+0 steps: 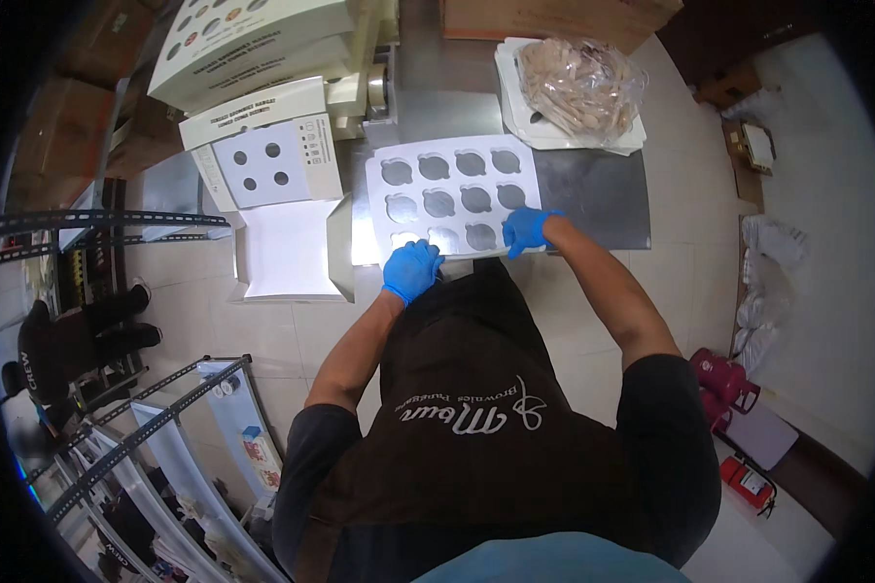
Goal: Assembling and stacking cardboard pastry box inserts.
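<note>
A white cardboard insert (pixel 452 199) with several round cut-outs lies flat on a steel table (pixel 593 199). Both my hands wear blue gloves. My left hand (pixel 411 268) grips the insert's near left corner at the table edge. My right hand (pixel 527 229) presses on its near right edge, fingers curled over the card. Whether the fingers pinch the card or only rest on it is hard to tell.
A clear bag of pale brown pieces (pixel 581 85) sits on a white tray at the table's far right. Open white boxes (pixel 272 175) stack at the left. Metal racks (pixel 156 428) stand lower left. Another person (pixel 78 340) stands at the far left. Red extinguishers (pixel 734 389) stand at the right.
</note>
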The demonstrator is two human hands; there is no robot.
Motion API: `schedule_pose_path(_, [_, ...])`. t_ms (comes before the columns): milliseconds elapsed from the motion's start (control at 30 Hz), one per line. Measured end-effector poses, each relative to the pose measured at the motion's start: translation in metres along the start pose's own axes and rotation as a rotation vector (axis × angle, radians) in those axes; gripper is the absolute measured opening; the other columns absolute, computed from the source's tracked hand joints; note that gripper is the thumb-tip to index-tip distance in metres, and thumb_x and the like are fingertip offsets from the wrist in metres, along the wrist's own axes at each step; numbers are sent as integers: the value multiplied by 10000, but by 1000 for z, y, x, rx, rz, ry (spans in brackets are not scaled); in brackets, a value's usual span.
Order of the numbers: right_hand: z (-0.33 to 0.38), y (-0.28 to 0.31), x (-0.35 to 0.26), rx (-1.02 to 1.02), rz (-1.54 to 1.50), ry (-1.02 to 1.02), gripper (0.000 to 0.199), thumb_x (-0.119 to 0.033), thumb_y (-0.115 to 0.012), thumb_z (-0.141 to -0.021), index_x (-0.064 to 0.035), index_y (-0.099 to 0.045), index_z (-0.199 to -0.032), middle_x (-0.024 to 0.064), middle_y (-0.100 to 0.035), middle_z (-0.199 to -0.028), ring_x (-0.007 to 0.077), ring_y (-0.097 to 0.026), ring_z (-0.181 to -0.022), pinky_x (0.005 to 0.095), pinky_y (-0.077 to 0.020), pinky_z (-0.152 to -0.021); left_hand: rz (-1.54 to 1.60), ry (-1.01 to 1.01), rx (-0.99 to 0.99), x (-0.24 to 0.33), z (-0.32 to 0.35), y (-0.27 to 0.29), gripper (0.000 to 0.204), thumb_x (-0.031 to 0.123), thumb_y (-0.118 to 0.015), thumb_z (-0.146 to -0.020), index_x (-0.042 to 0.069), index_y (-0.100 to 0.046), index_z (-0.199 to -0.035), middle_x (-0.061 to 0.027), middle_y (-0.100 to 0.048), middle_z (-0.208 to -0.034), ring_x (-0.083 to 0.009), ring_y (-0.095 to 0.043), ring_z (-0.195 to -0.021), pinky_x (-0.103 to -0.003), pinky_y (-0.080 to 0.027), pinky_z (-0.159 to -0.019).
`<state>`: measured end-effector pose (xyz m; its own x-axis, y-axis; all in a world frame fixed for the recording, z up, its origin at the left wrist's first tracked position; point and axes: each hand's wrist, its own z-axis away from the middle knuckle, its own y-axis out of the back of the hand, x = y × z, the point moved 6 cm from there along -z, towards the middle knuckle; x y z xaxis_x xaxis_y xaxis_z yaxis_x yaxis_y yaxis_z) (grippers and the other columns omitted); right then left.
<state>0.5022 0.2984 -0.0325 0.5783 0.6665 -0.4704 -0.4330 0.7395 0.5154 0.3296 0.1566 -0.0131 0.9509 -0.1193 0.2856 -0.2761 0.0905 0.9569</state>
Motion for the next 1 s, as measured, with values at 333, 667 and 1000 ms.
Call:
schedule_pose_path(333, [11, -5, 0, 121, 37, -30, 389, -356, -752, -659, -99, -680, -942, 118, -668, -949, 296, -626, -884, 387, -495, -777, 1, 68, 112, 7, 1, 17, 214, 315, -590, -832, 103, -606, -805, -104, -577, -707, -294, -589, -674, -421, -398, -662])
schedule_pose_path(667, [56, -20, -64, 462, -56, 61, 283, -329, -631, -756, -73, -662, -872, 173, -644, -884, 362, -612, -832, 443, -475, -778, 1405, 723, -6, 35, 62, -67, 387, 439, -582, -879, 55, -564, -926, -82, -636, -911, -181, -582, -797, -331, -470, -716])
schedule_pose_path(1000, [62, -95, -112, 685, -340, 125, 203, -246, -668, -747, -59, -590, -745, 168, -619, -809, 343, -600, -740, 442, -468, -638, 2249, 1138, 694, 86, 29, -63, 763, 676, -145, -901, 45, -529, -1094, -86, -600, -869, -182, -547, -678, -285, -458, -568])
